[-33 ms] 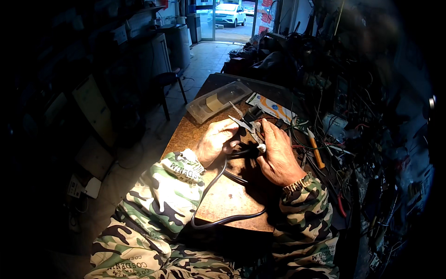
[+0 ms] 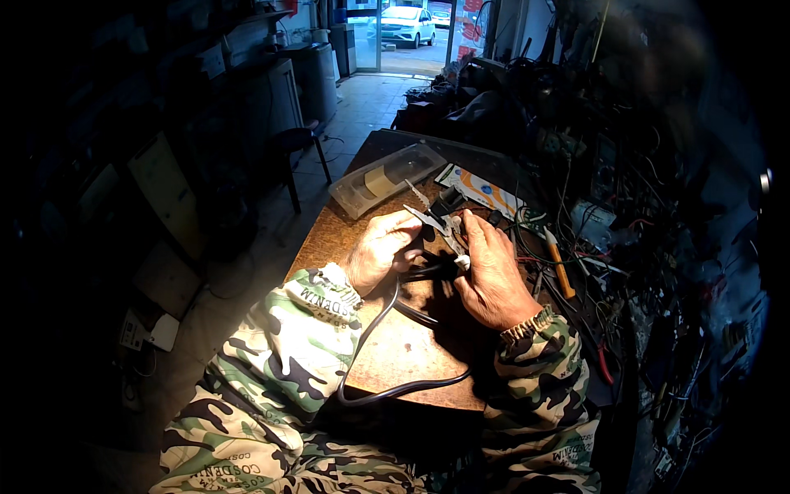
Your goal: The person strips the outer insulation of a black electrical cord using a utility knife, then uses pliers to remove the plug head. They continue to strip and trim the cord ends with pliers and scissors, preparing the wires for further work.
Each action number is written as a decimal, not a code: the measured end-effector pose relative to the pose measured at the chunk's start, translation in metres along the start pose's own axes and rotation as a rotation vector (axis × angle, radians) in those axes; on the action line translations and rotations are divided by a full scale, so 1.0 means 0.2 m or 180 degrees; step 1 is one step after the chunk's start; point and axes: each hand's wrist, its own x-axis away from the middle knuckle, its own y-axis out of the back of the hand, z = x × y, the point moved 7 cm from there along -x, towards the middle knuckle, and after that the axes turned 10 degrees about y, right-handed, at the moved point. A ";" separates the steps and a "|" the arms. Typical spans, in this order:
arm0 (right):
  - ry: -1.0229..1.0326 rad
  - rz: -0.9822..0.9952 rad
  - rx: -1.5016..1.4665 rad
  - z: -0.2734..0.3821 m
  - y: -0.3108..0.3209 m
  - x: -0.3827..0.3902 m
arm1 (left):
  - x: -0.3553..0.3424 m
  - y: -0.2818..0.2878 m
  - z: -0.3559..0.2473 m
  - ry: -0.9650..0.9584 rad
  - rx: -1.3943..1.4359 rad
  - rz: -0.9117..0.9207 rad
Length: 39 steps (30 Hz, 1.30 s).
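My right hand [image 2: 496, 276] is closed around metal wire strippers [image 2: 447, 235], whose two jaws are spread and point up and to the left. One jaw has a toothed edge. My left hand [image 2: 383, 251] is closed beside the lower jaw, thumb and fingers pinched together. A black cable [image 2: 368, 333] runs up into the left hand from a loop that hangs over the table's near edge. What lies between the left fingertips is mostly hidden. Behind the jaws lies a black cylindrical part [image 2: 445, 200].
A clear plastic tray [image 2: 341, 196] with a tan piece inside sits at the far left of the wooden table [image 2: 395, 362]. A white and orange box [image 2: 481, 189] lies beyond my hands. Tangled wires, a yellow-handled tool [image 2: 560, 265] and a red handle [image 2: 605, 365] crowd the right side.
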 end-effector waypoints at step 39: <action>-0.0445 -0.0621 -0.0365 0.00 0.08 0.01 | 0.00 -0.02 -0.07 -0.0199 -0.0430 0.0005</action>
